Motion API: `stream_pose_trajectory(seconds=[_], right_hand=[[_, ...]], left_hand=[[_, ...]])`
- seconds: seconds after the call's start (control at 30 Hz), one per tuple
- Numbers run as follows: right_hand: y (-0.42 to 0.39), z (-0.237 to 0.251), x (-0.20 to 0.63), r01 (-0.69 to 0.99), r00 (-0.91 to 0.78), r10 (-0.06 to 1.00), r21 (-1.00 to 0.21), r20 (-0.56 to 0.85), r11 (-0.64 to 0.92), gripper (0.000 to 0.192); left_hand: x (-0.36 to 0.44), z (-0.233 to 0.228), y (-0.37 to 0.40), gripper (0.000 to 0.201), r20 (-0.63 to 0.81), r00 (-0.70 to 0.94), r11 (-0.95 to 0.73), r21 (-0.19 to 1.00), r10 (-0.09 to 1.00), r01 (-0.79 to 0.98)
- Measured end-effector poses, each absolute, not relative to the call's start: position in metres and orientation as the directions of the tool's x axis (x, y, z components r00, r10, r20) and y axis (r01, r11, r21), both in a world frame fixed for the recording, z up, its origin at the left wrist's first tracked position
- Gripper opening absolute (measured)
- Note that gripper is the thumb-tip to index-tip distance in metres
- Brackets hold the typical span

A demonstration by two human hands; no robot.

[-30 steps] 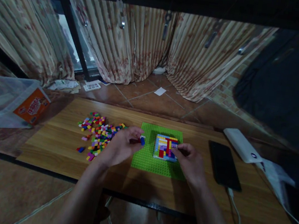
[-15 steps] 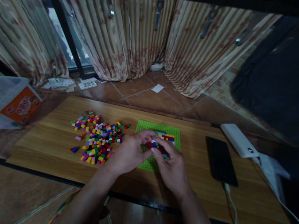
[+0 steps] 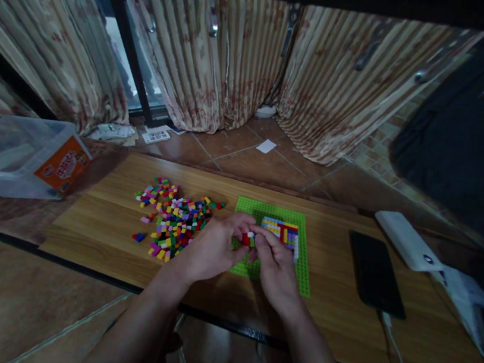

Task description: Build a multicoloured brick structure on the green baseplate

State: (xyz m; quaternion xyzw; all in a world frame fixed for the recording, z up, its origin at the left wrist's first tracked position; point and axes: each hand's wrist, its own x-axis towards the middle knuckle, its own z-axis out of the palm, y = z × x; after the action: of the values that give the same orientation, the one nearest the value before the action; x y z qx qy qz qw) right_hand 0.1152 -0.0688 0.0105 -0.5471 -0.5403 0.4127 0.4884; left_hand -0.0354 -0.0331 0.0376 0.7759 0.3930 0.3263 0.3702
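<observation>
Both hands meet over a green baseplate (image 3: 304, 274). My left hand (image 3: 219, 247) is closed around small toy bricks (image 3: 246, 238), of which red, white and green parts show between the fingers. From the other side my right hand (image 3: 278, 268) pinches at the same bricks with thumb and forefinger. How many bricks are held is hidden by the fingers. On the baseplate, behind my right hand, lies a flat patch of joined bricks (image 3: 282, 229) in yellow, red, blue and white. A heap of loose coloured bricks (image 3: 181, 215) spreads to the left of my left hand.
A clear plastic tub (image 3: 15, 158) with an orange label stands at the left. To the right lie a black phone (image 3: 375, 272) on a white cable (image 3: 399, 348) and a white power bank (image 3: 409, 241). The wooden tabletop (image 3: 97, 215) has a dark front edge.
The view has shifted, so the table's things appear further right. My hands have drawn slightly apart over the baseplate, and more of the joined bricks and the held bricks shows.
</observation>
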Motion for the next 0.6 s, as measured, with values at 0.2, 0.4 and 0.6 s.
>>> stream_pose_trajectory(seconds=[0.2, 0.4, 0.6], right_hand=[[-0.064, 0.008, 0.092, 0.064, 0.087, 0.996, -0.998, 0.012, 0.007, 0.035], [-0.064, 0.009, 0.067, -0.176, 0.088, 0.993, -0.982, -0.078, -0.062, 0.038], [-0.058, 0.005, 0.043, -0.270, 0.127, 0.978, -0.955, -0.164, -0.125, 0.042]], left_hand=[[-0.048, 0.041, -0.032, 0.033, 0.181, 0.506, -0.366, 0.883, 0.843, 0.295], [-0.070, 0.046, -0.031, 0.033, 0.124, 0.532, -0.304, 0.915, 0.838, 0.265], [-0.085, 0.046, -0.030, 0.033, 0.104, 0.519, -0.287, 0.915, 0.848, 0.285]])
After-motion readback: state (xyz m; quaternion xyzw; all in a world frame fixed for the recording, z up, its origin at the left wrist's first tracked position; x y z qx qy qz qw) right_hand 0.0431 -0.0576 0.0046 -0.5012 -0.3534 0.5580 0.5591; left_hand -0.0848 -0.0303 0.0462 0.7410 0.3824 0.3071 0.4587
